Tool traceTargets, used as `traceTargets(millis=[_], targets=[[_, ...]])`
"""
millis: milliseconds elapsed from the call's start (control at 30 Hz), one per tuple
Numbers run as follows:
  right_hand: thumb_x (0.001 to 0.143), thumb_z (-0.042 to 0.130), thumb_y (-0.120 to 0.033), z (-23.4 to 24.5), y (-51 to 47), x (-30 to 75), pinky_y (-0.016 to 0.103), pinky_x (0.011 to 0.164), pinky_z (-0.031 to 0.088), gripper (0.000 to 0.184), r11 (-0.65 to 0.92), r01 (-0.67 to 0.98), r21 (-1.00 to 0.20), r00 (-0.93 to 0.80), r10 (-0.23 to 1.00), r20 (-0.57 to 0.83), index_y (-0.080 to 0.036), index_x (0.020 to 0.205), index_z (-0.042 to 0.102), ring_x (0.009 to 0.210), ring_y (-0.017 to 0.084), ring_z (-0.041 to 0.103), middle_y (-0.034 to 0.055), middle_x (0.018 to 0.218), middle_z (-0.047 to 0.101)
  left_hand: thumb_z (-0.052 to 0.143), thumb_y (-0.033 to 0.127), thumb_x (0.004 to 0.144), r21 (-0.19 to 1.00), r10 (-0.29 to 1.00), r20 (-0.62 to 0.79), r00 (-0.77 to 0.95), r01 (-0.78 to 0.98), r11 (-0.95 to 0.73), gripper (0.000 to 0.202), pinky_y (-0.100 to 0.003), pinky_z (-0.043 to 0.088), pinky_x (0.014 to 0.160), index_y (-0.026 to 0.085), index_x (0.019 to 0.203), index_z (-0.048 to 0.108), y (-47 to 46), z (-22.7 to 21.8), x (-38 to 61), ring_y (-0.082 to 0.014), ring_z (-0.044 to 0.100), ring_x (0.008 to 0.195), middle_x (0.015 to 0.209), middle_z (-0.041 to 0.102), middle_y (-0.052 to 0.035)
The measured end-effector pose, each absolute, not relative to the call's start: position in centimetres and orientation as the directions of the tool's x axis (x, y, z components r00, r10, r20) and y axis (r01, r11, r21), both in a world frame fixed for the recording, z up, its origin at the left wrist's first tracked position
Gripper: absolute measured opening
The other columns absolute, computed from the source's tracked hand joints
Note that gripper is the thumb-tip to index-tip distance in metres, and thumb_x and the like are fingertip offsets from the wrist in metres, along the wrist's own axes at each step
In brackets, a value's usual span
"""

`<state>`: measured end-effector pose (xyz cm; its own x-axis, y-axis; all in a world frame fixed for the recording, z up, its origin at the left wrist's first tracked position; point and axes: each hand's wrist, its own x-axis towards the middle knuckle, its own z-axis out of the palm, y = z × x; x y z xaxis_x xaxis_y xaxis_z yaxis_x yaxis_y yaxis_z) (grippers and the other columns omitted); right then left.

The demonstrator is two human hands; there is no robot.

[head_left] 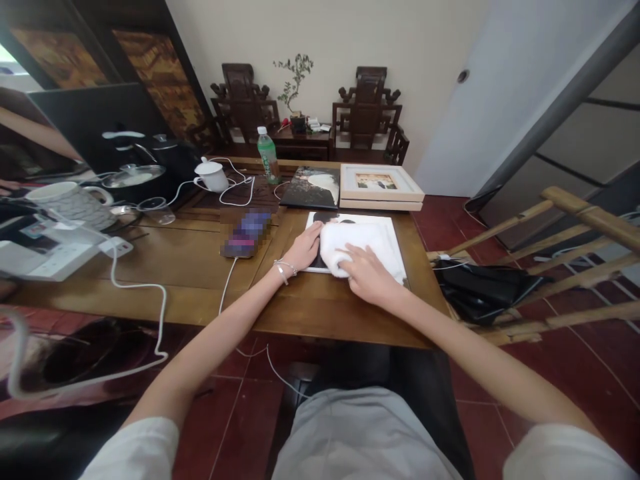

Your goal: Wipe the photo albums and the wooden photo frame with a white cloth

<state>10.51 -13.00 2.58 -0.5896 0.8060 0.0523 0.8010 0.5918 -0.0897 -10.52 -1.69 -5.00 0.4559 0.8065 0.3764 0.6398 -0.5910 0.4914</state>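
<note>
In the head view, the left hand (304,248), a silvery bracelet (285,270) at its wrist, lies with fingers extended along the left side of a white-edged flat picture panel (397,244), beside a folded, fluffy white cloth (357,235). The right hand (369,272) rests on the cloth, fingers apart; whether any fingertip pinches the fabric I cannot tell. The cloth lies on the panel, covering much of its picture, near the right end of a brown wooden table (300,313). Just beyond the panel sit a dark glossy photo panel (310,188) and a pale wooden picture frame (383,201). A phone (246,233) with a blurred-out screen lies left of the left hand.
</note>
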Motion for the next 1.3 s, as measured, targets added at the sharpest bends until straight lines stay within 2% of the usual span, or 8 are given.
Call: traceTargets(millis=[100,300,433,600,700,833,1100,1300], targets=[[0.082,0.043,0.000,3.0,-9.1,9.7,0.053,0.104,0.039,0.047,0.544,0.838,-0.044,-0.540,0.837,0.085,-0.014,0.120,0.066,0.136,0.034,0.044,0.0204,0.134,0.061,0.033,0.019,0.095,0.485,0.808,0.374,0.456,0.646,-0.589,0.053,-0.043,0.026,0.125,0.009,0.144,0.048,-1.6,-5.0,-10.5,-0.0240,0.037,0.147,0.156,0.044,-0.0148],[0.083,0.044,-0.003,3.5,-3.1,8.4,0.041,0.088,0.045,0.044,0.482,0.874,-0.057,-0.475,0.873,0.111,-0.017,0.119,0.065,0.112,0.030,0.058,0.0170,0.118,0.066,0.035,0.021,0.095,0.498,0.805,0.380,0.455,0.633,-0.593,0.051,-0.046,0.026,0.125,0.011,0.143,0.051,-1.5,-5.0,-10.7,-0.0254,0.038,0.147,0.155,0.045,-0.0125],[0.083,0.043,-0.002,3.4,-3.3,8.5,0.044,0.092,0.044,0.043,0.487,0.872,-0.052,-0.480,0.870,0.110,-0.016,0.117,0.066,0.113,0.032,0.056,0.0181,0.119,0.065,0.037,0.022,0.094,0.512,0.811,0.375,0.448,0.629,-0.585,0.052,-0.047,0.026,0.125,0.013,0.143,0.051,-1.6,-5.0,-10.7,-0.0257,0.038,0.147,0.155,0.046,-0.0115],[0.080,0.042,0.001,2.7,-9.0,9.8,0.055,0.103,0.038,0.047,0.534,0.845,-0.034,-0.529,0.843,0.100,-0.014,0.118,0.066,0.133,0.035,0.045,0.0214,0.132,0.060,0.037,0.020,0.094,0.523,0.820,0.369,0.438,0.632,-0.572,0.052,-0.047,0.026,0.125,0.014,0.144,0.050,-1.7,-4.9,-10.5,-0.0254,0.039,0.146,0.154,0.047,-0.0117],[0.077,0.042,0.004,2.1,-13.5,11.1,0.062,0.112,0.030,0.053,0.599,0.796,-0.085,-0.592,0.801,0.095,-0.018,0.118,0.067,0.144,0.035,0.036,0.0164,0.147,0.053,0.036,0.019,0.094,0.532,0.827,0.362,0.431,0.633,-0.563,0.052,-0.048,0.027,0.125,0.012,0.143,0.051,-1.9,-4.8,-10.3,-0.0269,0.039,0.146,0.154,0.046,-0.0140],[0.074,0.043,0.003,1.7,-16.4,12.9,0.061,0.116,0.028,0.053,0.671,0.728,-0.143,-0.661,0.742,0.114,-0.021,0.112,0.070,0.147,0.031,0.035,0.0120,0.149,0.054,0.035,0.019,0.095,0.523,0.827,0.365,0.427,0.641,-0.562,0.050,-0.046,0.026,0.125,0.014,0.142,0.051,-2.1,-4.8,-10.1,-0.0247,0.037,0.147,0.155,0.046,-0.0125],[0.082,0.046,-0.004,2.6,-8.5,12.8,0.055,0.107,0.037,0.041,0.508,0.860,-0.037,-0.503,0.858,0.102,-0.013,0.117,0.068,0.136,0.035,0.046,0.0233,0.136,0.059,0.036,0.021,0.095,0.522,0.830,0.358,0.429,0.645,-0.558,0.049,-0.044,0.026,0.125,0.013,0.141,0.052,-1.9,-4.9,-10.3,-0.0247,0.038,0.147,0.154,0.046,-0.0126],[0.083,0.043,0.000,1.9,-5.9,9.3,0.065,0.107,0.033,0.049,0.508,0.861,-0.006,-0.502,0.853,0.142,-0.016,0.124,0.064,0.140,0.037,0.040,0.0193,0.144,0.055,0.030,0.039,0.103,0.594,0.827,0.448,0.339,0.578,-0.559,0.051,-0.044,0.027,0.124,0.014,0.142,0.052,-2.5,-4.0,-10.3,-0.0244,0.041,0.145,0.154,0.046,-0.0133]])
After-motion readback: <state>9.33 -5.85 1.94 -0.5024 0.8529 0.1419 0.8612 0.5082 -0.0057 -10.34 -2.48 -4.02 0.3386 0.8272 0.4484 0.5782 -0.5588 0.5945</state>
